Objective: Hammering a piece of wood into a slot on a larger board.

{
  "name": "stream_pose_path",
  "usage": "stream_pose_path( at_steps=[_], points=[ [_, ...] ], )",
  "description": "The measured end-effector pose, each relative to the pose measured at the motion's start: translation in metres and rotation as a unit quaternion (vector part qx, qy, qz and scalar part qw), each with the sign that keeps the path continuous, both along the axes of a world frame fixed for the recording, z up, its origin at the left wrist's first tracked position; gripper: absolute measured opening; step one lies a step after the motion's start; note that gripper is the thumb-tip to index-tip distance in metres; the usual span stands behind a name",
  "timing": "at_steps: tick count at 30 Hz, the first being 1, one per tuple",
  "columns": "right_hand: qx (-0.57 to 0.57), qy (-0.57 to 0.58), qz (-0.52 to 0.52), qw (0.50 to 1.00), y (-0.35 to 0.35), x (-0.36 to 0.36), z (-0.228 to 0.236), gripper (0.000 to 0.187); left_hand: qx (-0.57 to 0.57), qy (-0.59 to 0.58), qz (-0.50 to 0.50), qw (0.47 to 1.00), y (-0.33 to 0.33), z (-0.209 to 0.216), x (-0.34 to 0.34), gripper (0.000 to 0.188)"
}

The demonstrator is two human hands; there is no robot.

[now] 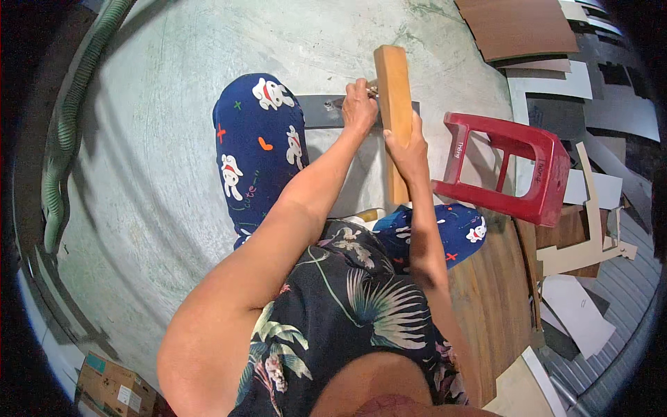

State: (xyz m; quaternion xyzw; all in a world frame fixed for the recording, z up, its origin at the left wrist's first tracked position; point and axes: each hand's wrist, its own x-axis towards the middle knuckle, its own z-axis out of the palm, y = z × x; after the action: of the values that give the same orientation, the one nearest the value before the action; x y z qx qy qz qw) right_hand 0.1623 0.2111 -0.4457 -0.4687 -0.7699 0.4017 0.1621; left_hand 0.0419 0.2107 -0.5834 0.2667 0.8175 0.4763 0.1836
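Observation:
My right hand (pixel 408 149) is wrapped round a long, square-edged wooden block (pixel 394 83), which stands out well beyond my fingers at the far end. Just left of the block, my left hand (pixel 360 110) is closed, its fingertips at a small metallic piece too hidden to name. Beneath both hands a dark grey strip-like board (pixel 316 112) lies crosswise between my knees. A small shiny metal fitting (pixel 335 104) shows on that board, left of my left hand. The block covers part of the board's right side.
A red plastic stool (pixel 511 198) lies on its side to the right. Brown sheets (pixel 517 28) and white offcuts (pixel 577 313) cover the right side, beside a wooden board (pixel 493 299). A green ribbed hose (pixel 62 132) runs along the left; a cardboard box (pixel 114 389) stands lower left.

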Motion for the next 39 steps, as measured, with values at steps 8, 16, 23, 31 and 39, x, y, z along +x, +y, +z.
stream_pose_path(
  at_steps=[8, 16, 23, 31, 39],
  points=[
    [0.037, 0.165, -0.028, 0.985, -0.008, -0.003, 0.008, 0.064, 0.015, 0.024, 0.033, 0.999, 0.002, -0.002, -0.004, 0.038],
    [0.002, 0.083, 0.01, 0.996, 0.001, -0.002, 0.012, 0.061, -0.034, -0.01, 0.033, 0.999, -0.002, -0.009, 0.001, 0.037],
    [0.046, 0.116, -0.023, 0.992, -0.003, 0.004, 0.021, 0.065, 0.001, 0.009, 0.007, 1.0, 0.005, 0.002, 0.004, 0.037],
    [0.011, 0.126, -0.012, 0.992, -0.009, 0.008, 0.009, 0.071, 0.023, 0.034, 0.031, 0.999, 0.004, 0.0, 0.004, 0.032],
    [0.033, 0.13, -0.002, 0.991, -0.008, 0.004, 0.015, 0.07, 0.013, 0.019, 0.031, 0.999, 0.001, 0.004, 0.001, 0.034]
  ],
)
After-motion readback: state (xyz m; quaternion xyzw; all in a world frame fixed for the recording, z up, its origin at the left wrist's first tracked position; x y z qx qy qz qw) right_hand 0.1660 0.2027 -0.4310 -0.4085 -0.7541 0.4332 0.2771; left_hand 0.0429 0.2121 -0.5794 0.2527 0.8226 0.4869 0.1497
